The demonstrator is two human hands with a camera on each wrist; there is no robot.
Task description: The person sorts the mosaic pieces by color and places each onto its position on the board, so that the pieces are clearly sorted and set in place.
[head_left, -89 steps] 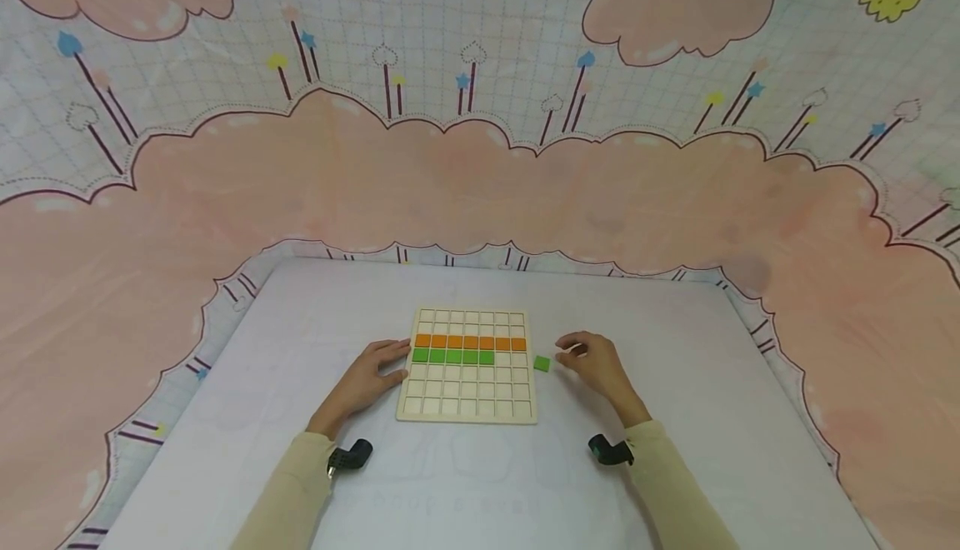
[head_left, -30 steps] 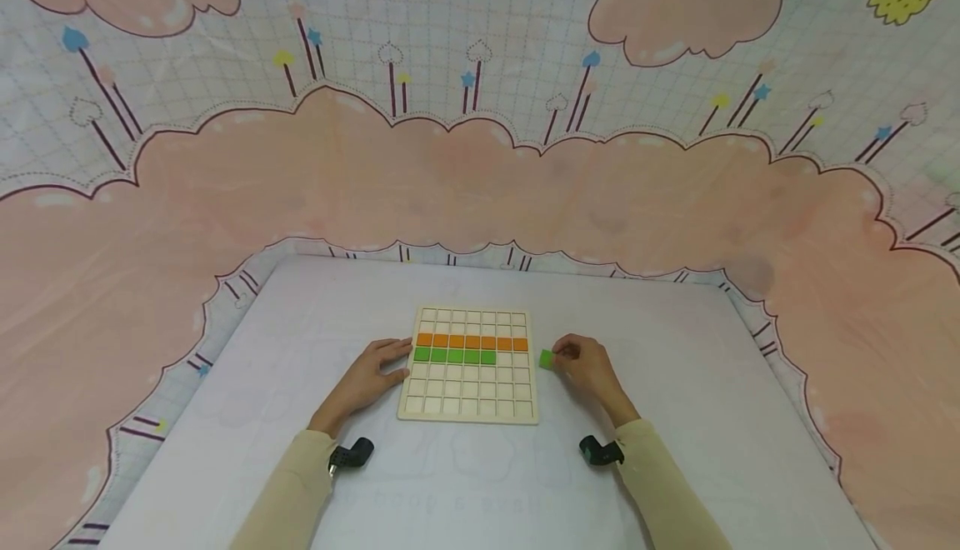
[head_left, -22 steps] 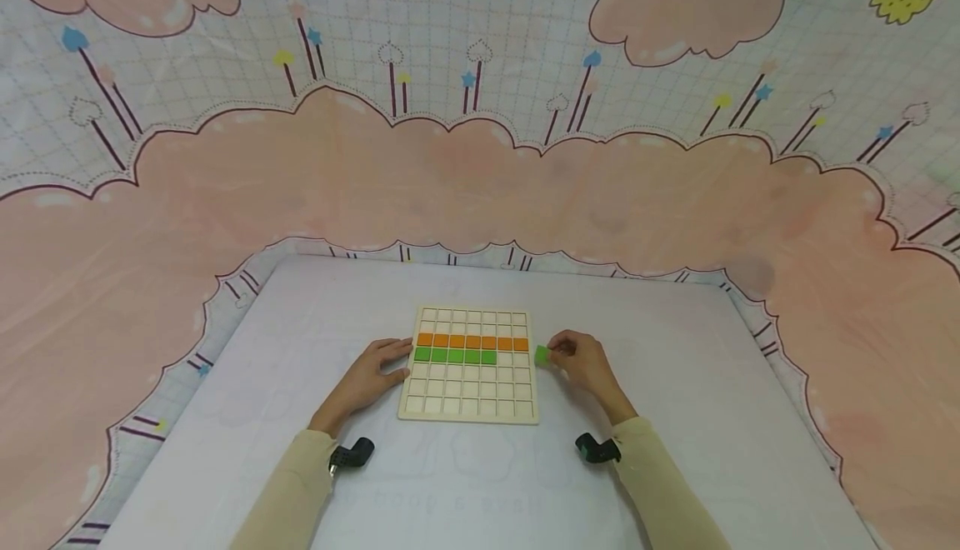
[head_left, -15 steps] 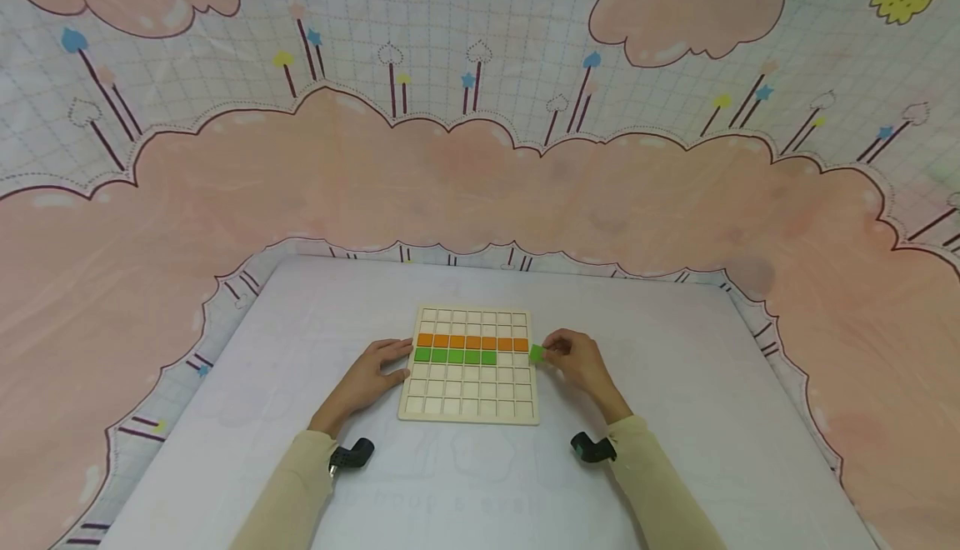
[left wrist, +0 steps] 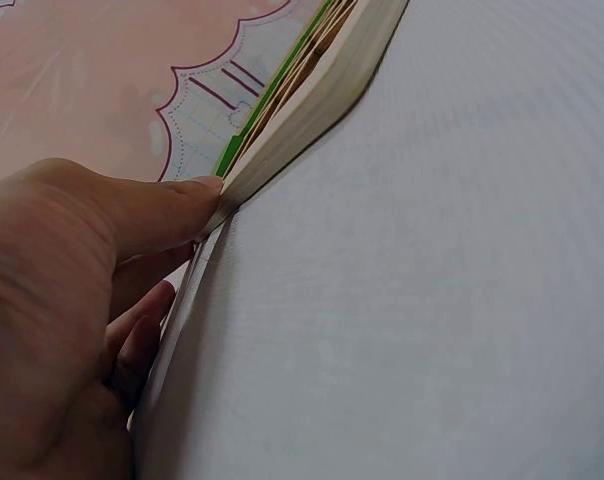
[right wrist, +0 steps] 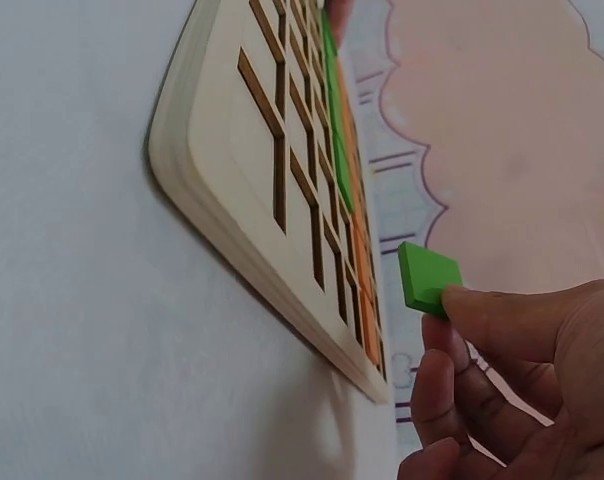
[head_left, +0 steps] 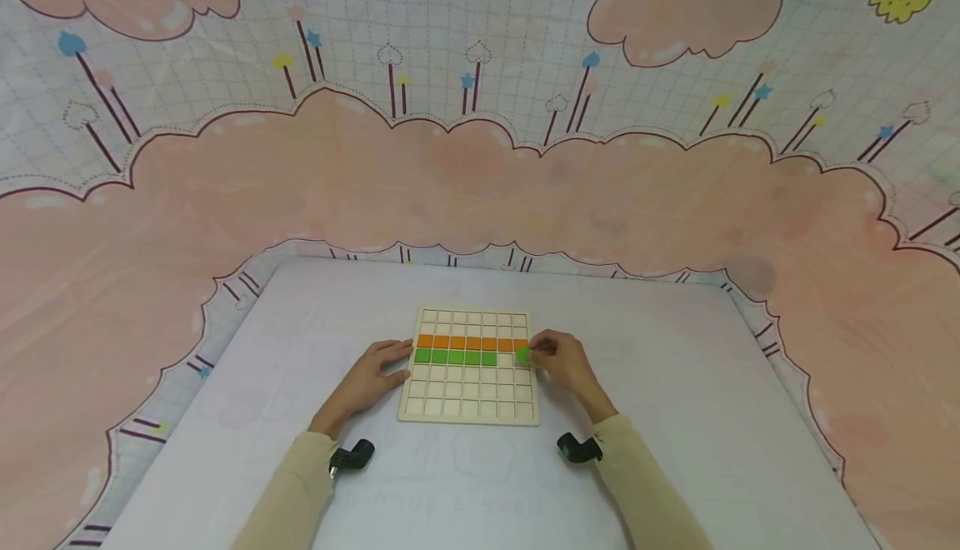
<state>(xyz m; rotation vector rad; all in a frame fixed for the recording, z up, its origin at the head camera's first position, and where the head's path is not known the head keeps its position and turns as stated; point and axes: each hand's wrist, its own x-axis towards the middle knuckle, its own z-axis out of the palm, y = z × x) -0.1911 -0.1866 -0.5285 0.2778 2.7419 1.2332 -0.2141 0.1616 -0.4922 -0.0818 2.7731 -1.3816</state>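
Observation:
A pale wooden grid board [head_left: 468, 407] lies on the white table, its square cells framed by raised strips. One row is filled with orange tiles [head_left: 465, 342]; the row in front of it holds several green tiles [head_left: 456, 357] from the left. My right hand [head_left: 564, 360] pinches a loose green tile [right wrist: 428, 277] between thumb and fingers, over the right end of the green row in the head view. At the board's left edge, my left hand [head_left: 369, 378] rests with fingers extended, the thumb [left wrist: 172, 212] touching the rim in the left wrist view.
The white tabletop [head_left: 465, 483] surrounds the board. Behind it hangs a cloth [head_left: 480, 183] printed with peach clouds and small stick figures. Each wrist wears a black camera, one at the left [head_left: 352, 455] and one at the right [head_left: 579, 448].
The loose green tile lay on the table right of the board; my right hand has taken it and moved it left over the board's right edge. My left hand stays put.

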